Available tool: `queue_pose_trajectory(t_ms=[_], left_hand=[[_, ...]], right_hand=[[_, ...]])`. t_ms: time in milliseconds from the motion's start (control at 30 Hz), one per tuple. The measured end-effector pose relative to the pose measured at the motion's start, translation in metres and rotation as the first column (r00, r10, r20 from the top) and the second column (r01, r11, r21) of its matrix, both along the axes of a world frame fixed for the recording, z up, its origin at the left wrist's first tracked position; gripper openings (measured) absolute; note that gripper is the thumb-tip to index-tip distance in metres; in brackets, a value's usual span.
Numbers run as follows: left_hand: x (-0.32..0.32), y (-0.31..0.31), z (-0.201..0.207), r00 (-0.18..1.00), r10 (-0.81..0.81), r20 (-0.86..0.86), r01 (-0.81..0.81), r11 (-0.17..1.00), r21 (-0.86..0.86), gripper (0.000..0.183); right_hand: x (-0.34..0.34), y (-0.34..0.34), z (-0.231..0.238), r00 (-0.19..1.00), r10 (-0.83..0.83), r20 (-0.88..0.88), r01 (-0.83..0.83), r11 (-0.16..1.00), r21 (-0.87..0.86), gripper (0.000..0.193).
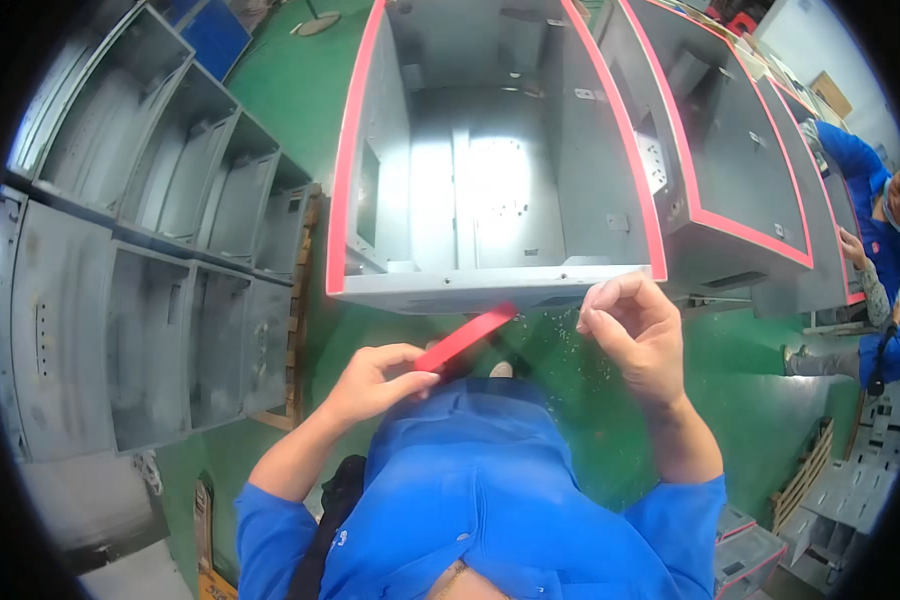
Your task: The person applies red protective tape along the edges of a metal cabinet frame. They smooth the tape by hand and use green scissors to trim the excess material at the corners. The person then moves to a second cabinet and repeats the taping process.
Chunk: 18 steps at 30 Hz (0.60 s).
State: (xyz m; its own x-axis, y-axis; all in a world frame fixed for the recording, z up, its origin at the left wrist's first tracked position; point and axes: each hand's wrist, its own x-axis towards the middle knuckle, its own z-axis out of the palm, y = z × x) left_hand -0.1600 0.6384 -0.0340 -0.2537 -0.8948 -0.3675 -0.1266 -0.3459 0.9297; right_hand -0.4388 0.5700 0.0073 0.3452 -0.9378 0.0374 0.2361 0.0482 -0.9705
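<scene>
My left hand [375,382] grips a roll of red tape [467,337], seen edge-on, between thumb and fingers below the near edge of a grey metal cabinet [585,150]. Red tape lines the cabinet's left and right rims, while its near rim shows grey metal. Close to the near right corner, my right hand [642,338] is raised with thumb and forefinger pinched together. Anything between those fingertips is too small to make out.
More red-edged cabinets [740,150] stand to the right, where a co-worker in blue [850,160] touches one. Grey cabinets [150,330] are stacked at left beside a wooden pallet [298,310]. Small pale scraps lie on the green floor [570,400].
</scene>
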Motion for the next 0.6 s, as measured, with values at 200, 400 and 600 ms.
queue_pose_trajectory(t_ms=[200,400,600], left_hand=[[-0.012,-0.006,0.024,0.971,-0.217,0.100,0.236,0.938,-0.254,0.014],[-0.015,-0.004,0.030,0.904,-0.260,0.339,0.411,0.748,-0.521,0.017],[-0.016,-0.008,0.028,0.921,-0.213,0.326,0.363,0.770,-0.524,0.017]], right_hand=[[0.009,0.001,0.012,0.903,-0.038,-0.429,-0.187,0.862,-0.471,0.034],[0.019,0.000,0.017,0.789,0.144,-0.597,-0.434,0.819,-0.375,0.027],[-0.001,-0.005,0.021,0.782,0.213,-0.585,-0.419,0.875,-0.241,0.012]])
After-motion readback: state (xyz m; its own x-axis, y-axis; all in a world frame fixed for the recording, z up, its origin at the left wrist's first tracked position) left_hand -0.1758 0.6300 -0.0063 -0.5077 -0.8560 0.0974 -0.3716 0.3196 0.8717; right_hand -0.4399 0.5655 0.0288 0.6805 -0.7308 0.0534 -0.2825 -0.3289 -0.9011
